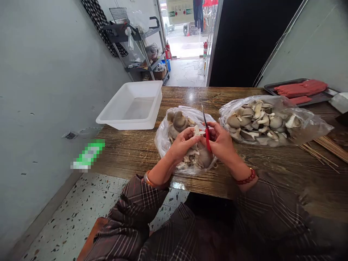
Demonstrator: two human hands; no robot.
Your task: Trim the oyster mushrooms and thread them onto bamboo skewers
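Over an open plastic bag (160,136) of grey oyster mushrooms (179,121), my left hand (181,146) is closed on a small pale mushroom piece (198,131). My right hand (220,143) is closed round red-handled scissors (208,138), whose blades point up and away from me. Its fingertips are close to the same mushroom piece; whether they touch it I cannot tell. To the right lies a second clear bag (310,128), filled with cut mushrooms (259,121).
A white plastic tub (148,123) stands at the table's back left. At the back right is a dark tray (272,87) with red packets (301,88). Thin wooden sticks (330,148) lie at the right. Beyond the table stands a shelf cart (146,54).
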